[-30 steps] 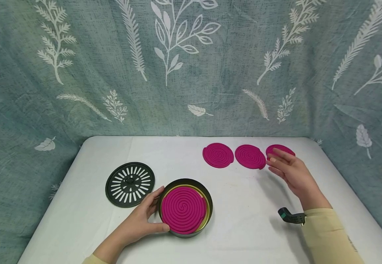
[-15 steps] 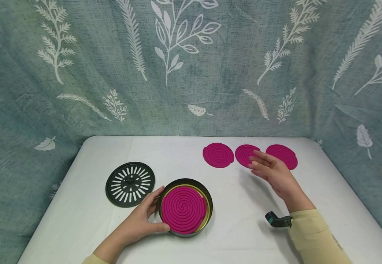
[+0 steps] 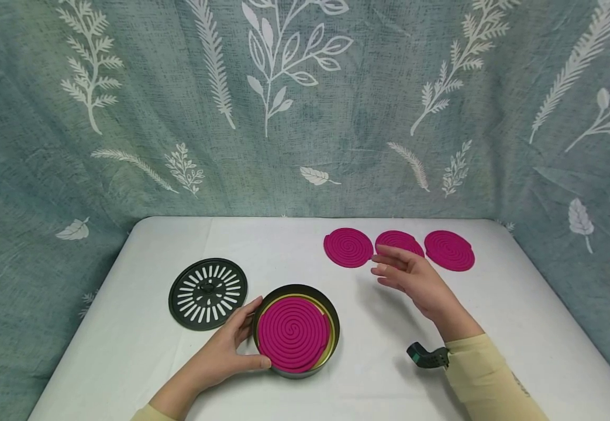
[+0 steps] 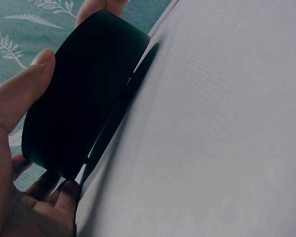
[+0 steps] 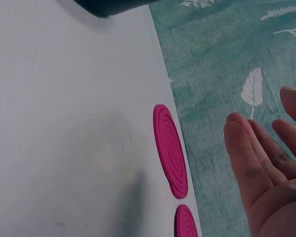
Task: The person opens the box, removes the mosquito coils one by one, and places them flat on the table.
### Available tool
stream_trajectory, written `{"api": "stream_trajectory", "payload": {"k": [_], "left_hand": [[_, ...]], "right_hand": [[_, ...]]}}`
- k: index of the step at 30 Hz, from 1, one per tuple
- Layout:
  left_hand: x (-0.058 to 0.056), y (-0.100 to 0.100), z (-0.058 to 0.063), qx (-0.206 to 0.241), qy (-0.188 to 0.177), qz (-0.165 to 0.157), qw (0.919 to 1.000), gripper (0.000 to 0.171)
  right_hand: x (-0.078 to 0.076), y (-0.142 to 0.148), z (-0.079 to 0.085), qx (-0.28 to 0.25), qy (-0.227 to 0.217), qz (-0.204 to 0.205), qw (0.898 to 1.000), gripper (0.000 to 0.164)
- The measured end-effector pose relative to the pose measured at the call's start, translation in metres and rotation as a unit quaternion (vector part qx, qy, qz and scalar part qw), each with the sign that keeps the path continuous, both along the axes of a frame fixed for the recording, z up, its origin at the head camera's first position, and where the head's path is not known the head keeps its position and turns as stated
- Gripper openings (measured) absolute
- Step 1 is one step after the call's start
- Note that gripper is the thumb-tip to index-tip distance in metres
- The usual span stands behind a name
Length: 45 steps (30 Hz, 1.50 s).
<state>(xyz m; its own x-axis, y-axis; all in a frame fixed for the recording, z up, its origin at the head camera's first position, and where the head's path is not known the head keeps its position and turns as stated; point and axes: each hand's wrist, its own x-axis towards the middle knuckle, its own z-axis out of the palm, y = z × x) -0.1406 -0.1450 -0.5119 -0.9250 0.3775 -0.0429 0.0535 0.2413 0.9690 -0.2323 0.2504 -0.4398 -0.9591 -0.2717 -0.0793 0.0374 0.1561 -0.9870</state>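
Observation:
My left hand [image 3: 226, 354] grips the side of a round dark tin [image 3: 334, 316], thumb at the near edge and fingers round the far left. Inside the tin, within a yellowish ring, lies a magenta mosquito coil [image 3: 293, 334]. In the left wrist view, thumb and fingers span the tin's dark wall [image 4: 84, 98]. My right hand [image 3: 415, 286] hovers with nothing in it, fingers loosely extended. It partly covers the middle one of three flat magenta coils in the head view. The left coil [image 3: 348, 248] and right coil [image 3: 449, 250] lie either side of it.
A black slotted lid [image 3: 207, 287] with a small central knob lies left of the tin, just beyond the left hand. The white-covered table [image 3: 368, 374] ends at the back against a leaf-patterned teal curtain [image 3: 305, 117].
My right hand has moved left, from over the right coil to before the middle one, uncovering the right coil. The left hand and the tin have stayed in place.

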Motion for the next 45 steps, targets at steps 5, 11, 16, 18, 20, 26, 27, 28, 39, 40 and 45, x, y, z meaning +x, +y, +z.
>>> {"api": "stream_trajectory", "payload": {"k": [5, 11, 16, 18, 20, 26, 27, 28, 39, 40, 45], "left_hand": [[0.000, 0.000, 0.001, 0.002, 0.000, -0.002, 1.0000, 0.114], [0.000, 0.001, 0.001, -0.003, 0.002, -0.001, 1.0000, 0.114], [0.000, 0.001, 0.001, -0.006, -0.001, 0.002, 1.0000, 0.114], [0.000, 0.001, 0.001, -0.006, -0.002, 0.003, 1.0000, 0.114], [0.000, 0.001, 0.001, -0.007, -0.003, 0.005, 1.0000, 0.115], [0.000, 0.001, 0.002, -0.010, -0.006, 0.009, 0.9999, 0.115], [0.000, 0.001, 0.001, -0.008, -0.005, 0.008, 0.9999, 0.116], [0.000, 0.001, 0.001, -0.007, -0.006, 0.008, 0.9999, 0.116], [0.001, 0.001, -0.002, 0.006, 0.010, -0.001, 0.9999, 0.113], [0.001, 0.001, -0.002, 0.008, 0.011, -0.002, 0.9999, 0.112], [0.000, 0.001, -0.002, 0.007, 0.012, -0.005, 0.9999, 0.112]], "right_hand": [[0.003, -0.016, -0.002, -0.003, -0.010, 0.011, 1.000, 0.058], [0.006, -0.031, -0.001, -0.010, -0.009, 0.031, 0.999, 0.056], [0.009, -0.041, 0.002, -0.008, -0.006, 0.053, 0.999, 0.052], [0.010, -0.045, 0.003, -0.009, -0.005, 0.066, 0.998, 0.052], [0.011, -0.050, 0.004, -0.009, -0.003, 0.077, 0.997, 0.052], [0.013, -0.064, 0.003, -0.025, -0.011, 0.101, 0.994, 0.052], [0.014, -0.067, 0.003, -0.027, -0.013, 0.105, 0.994, 0.052], [0.014, -0.069, 0.002, -0.028, -0.014, 0.111, 0.993, 0.053], [0.021, -0.091, 0.000, -0.004, -0.026, 0.163, 0.986, 0.051], [0.021, -0.093, -0.001, -0.001, -0.026, 0.167, 0.986, 0.050], [0.024, -0.097, -0.002, 0.014, -0.026, 0.177, 0.984, 0.048]]}}
